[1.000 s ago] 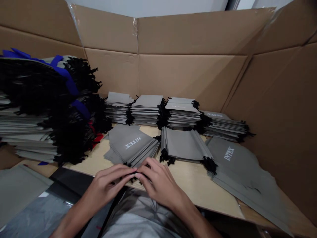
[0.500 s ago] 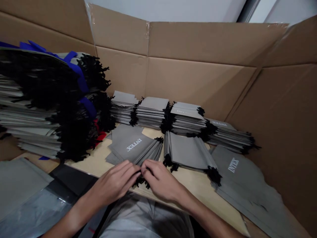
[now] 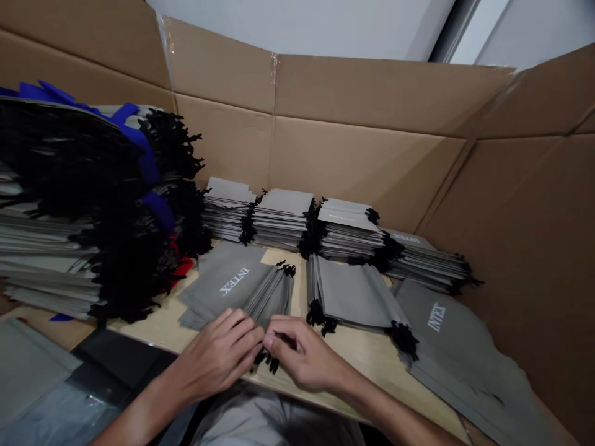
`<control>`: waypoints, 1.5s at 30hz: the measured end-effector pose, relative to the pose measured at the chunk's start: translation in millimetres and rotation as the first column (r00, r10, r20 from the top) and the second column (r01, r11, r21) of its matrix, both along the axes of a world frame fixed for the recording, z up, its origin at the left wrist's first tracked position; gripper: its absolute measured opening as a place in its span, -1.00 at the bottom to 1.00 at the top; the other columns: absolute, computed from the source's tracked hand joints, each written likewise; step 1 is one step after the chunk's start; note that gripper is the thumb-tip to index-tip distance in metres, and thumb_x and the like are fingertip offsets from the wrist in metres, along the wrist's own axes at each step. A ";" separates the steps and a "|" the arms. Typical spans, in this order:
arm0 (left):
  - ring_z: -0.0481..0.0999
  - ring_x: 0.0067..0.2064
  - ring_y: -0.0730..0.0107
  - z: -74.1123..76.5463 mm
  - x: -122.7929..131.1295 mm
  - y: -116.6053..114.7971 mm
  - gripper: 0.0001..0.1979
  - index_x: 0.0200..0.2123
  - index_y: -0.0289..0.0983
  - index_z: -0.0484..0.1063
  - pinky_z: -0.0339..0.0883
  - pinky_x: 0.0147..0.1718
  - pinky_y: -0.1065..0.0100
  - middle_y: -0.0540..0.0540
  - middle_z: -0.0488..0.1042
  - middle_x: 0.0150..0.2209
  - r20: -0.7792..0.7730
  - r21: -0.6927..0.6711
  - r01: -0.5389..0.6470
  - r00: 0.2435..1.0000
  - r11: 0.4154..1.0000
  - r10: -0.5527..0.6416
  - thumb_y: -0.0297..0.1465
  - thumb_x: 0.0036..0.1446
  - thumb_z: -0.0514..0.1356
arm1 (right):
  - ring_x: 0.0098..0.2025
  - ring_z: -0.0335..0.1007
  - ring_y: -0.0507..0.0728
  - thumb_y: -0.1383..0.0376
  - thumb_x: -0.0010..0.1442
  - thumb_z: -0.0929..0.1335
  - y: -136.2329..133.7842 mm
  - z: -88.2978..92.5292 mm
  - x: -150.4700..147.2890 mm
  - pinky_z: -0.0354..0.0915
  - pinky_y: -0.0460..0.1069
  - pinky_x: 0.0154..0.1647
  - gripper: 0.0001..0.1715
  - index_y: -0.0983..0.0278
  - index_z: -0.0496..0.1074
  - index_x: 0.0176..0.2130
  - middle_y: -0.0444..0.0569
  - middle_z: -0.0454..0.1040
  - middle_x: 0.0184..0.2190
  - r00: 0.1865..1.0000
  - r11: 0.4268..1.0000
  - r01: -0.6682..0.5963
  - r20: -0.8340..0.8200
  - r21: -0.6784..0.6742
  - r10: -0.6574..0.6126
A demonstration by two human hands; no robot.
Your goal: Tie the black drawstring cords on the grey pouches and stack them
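Note:
My left hand [image 3: 223, 350] and my right hand [image 3: 304, 353] meet at the near edge of a fanned pile of grey drawstring pouches [image 3: 218, 266]; the uppermost one is printed INTEX. Thumbs and fingertips are pinched together at a pouch's black drawstring [image 3: 273, 364], whose ends dangle under the hands. My fingers hide exactly where the cord is gripped. Black cord tips [image 3: 286, 267] also stick out at the pile's far right corner. To the right lies a separate bundle of grey pouches [image 3: 357, 291] with black cord ends at both sides.
Neat stacks of pouches [image 3: 283, 217] line the back against a cardboard wall [image 3: 362, 93]. Tall bundles with blue ties [image 3: 149, 155] rise at the left. Loose flat INTEX pouches [image 3: 465, 347] lie at the right. The board's front edge [image 3: 153, 344] runs just before me.
My view has shifted slightly. Both hands stay pinched together at the cord, with the right hand's fingers a little more curled. The fanned pouches sit slightly further left and nearer.

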State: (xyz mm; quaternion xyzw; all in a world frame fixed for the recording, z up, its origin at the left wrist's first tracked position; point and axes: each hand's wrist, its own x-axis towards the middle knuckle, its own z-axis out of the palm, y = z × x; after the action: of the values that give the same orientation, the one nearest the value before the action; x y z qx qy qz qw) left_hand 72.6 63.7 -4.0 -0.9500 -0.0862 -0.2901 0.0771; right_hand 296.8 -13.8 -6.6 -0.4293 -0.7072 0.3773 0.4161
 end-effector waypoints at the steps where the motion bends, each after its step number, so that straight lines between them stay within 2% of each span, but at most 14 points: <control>1: 0.45 -0.20 0.16 1.1 1.1 1.0 -0.76 -0.05 -0.23 0.44 0.26 -0.11 0.19 -0.05 0.54 -0.27 0.011 -0.002 0.017 1.000 1.000 -0.017 -0.51 0.57 -0.02 | -0.33 0.22 0.05 0.00 0.54 0.40 -0.4 -2.3 -0.1 0.08 -0.05 -0.32 -0.50 0.23 0.37 -0.35 -0.18 0.30 -0.37 1.000 1.000 0.005 -0.030 -0.001 -0.005; 6: 0.42 -0.19 0.17 5.7 3.6 5.7 -0.78 -0.08 -0.20 0.45 0.21 -0.15 0.20 -0.03 0.56 -0.26 0.018 -0.080 0.058 0.998 0.995 -0.057 -0.51 0.56 0.03 | -0.30 0.20 0.07 -0.12 0.55 0.36 -2.6 -5.4 -1.9 0.08 -0.03 -0.28 -0.39 0.24 0.36 -0.37 -0.18 0.26 -0.40 0.990 1.000 0.015 -0.138 -0.022 -0.018; 13: 0.41 -0.15 0.19 9.1 1.0 10.3 -0.78 -0.07 -0.18 0.48 0.19 -0.12 0.21 -0.02 0.59 -0.19 0.027 -0.212 0.058 0.998 0.975 -0.053 -0.43 0.61 0.04 | -0.41 0.00 0.03 -0.12 0.56 0.35 -10.4 -4.7 -11.4 -0.05 -0.01 -0.37 -0.37 0.22 0.28 -0.40 -0.23 0.14 -0.46 0.954 0.990 0.055 -0.285 -0.133 -0.091; 19: 0.41 -0.16 0.19 7.5 0.8 11.7 -0.76 -0.09 -0.19 0.51 0.19 -0.14 0.21 -0.03 0.60 -0.20 0.013 -0.203 0.032 0.999 0.979 -0.030 -0.41 0.62 0.06 | -0.47 -0.05 0.00 -0.14 0.55 0.36 -12.8 -9.6 -12.2 -0.08 -0.01 -0.42 -0.36 0.22 0.29 -0.40 -0.25 0.13 -0.50 0.945 0.984 0.073 -0.305 -0.163 -0.121; 22: 0.43 -0.18 0.19 5.0 2.2 10.1 -0.78 -0.11 -0.17 0.50 0.20 -0.14 0.22 -0.02 0.58 -0.24 0.027 -0.199 0.003 1.000 0.980 0.003 -0.41 0.61 0.07 | -0.49 -0.06 -0.01 -0.16 0.54 0.36 -12.2 -10.6 -10.1 -0.08 -0.03 -0.45 -0.37 0.22 0.30 -0.37 -0.27 0.11 -0.50 0.941 0.978 0.039 -0.322 -0.203 -0.105; 26: 0.51 -0.17 0.20 1.0 3.3 7.6 -0.83 -0.05 -0.19 0.46 0.28 -0.12 0.24 -0.02 0.60 -0.23 0.091 -0.227 -0.001 0.996 0.974 0.022 -0.40 0.62 0.07 | -0.51 0.06 -0.02 -0.20 0.54 0.34 -10.4 -7.9 -5.4 0.01 -0.07 -0.47 -0.37 0.23 0.36 -0.31 -0.26 0.21 -0.50 0.956 0.967 0.021 -0.277 -0.252 -0.093; 30: 0.57 -0.13 0.25 -3.2 0.0 6.4 -0.87 -0.01 -0.16 0.47 0.36 -0.07 0.27 -0.03 0.62 -0.16 0.117 -0.338 0.036 0.993 0.941 0.004 -0.38 0.63 0.11 | -0.51 0.27 -0.04 -0.24 0.52 0.34 -12.8 -3.0 0.2 0.21 -0.09 -0.44 -0.34 0.28 0.50 -0.25 -0.15 0.39 -0.32 0.972 0.970 0.075 -0.202 -0.231 -0.123; 33: 0.61 -0.08 0.26 -5.5 -4.7 3.6 -0.84 0.04 -0.14 0.49 0.42 -0.02 0.29 -0.04 0.64 -0.11 0.124 -0.410 0.043 0.992 0.911 0.009 -0.47 0.60 0.13 | -0.43 0.38 0.00 -0.17 0.56 0.31 -20.2 0.5 2.8 0.29 -0.07 -0.39 -0.38 0.27 0.59 -0.17 -0.08 0.45 -0.21 0.983 0.978 0.144 -0.091 -0.150 -0.159; 37: 0.62 -0.03 0.27 -4.2 -9.4 -1.7 -0.82 0.02 -0.13 0.50 0.46 0.02 0.30 -0.04 0.65 -0.10 0.134 -0.436 0.048 0.991 0.899 0.012 -0.51 0.56 0.16 | -0.20 0.49 0.12 0.00 0.61 0.31 -31.8 1.7 1.9 0.34 -0.03 -0.17 -0.52 0.23 0.63 -0.15 -0.03 0.51 -0.24 0.974 0.975 0.224 0.024 0.013 -0.224; 40: 0.64 0.03 0.22 -1.8 -11.2 -1.0 -0.84 0.06 -0.14 0.51 0.49 0.06 0.27 -0.07 0.67 -0.05 0.157 -0.400 -0.028 0.983 0.916 0.099 -0.46 0.55 0.18 | -0.11 0.53 0.14 0.09 0.61 0.32 -36.6 -0.7 -0.6 0.36 -0.02 -0.08 -0.62 0.21 0.63 -0.13 -0.01 0.57 -0.18 0.972 0.972 0.234 0.017 0.032 -0.235; 42: 0.64 0.12 0.14 -1.9 -12.3 2.6 -0.82 0.14 -0.13 0.50 0.50 0.12 0.20 -0.11 0.66 0.04 0.148 -0.372 -0.150 0.965 0.916 0.218 -0.37 0.54 0.21 | -0.07 0.54 0.14 0.14 0.61 0.33 -37.8 -2.5 -2.0 0.36 -0.03 -0.03 -0.67 0.20 0.63 -0.11 -0.01 0.59 -0.15 0.972 0.971 0.233 0.022 0.050 -0.234; 45: 0.67 0.17 0.02 -4.7 -13.3 9.9 -0.69 0.21 -0.14 0.47 0.55 0.12 0.10 -0.16 0.66 0.13 0.080 -0.342 -0.322 0.926 0.883 0.369 -0.23 0.49 0.26 | -0.04 0.56 0.14 0.19 0.59 0.34 -38.6 -4.5 -3.9 0.37 -0.04 0.00 -0.73 0.19 0.63 -0.09 -0.01 0.60 -0.11 0.973 0.971 0.228 0.028 0.069 -0.230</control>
State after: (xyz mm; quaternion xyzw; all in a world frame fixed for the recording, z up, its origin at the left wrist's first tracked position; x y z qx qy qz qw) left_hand 59.3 73.6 -8.7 -0.8957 -0.3059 -0.3208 -0.0351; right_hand 292.9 -52.4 -11.1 -0.5009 -0.6721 0.2960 0.4580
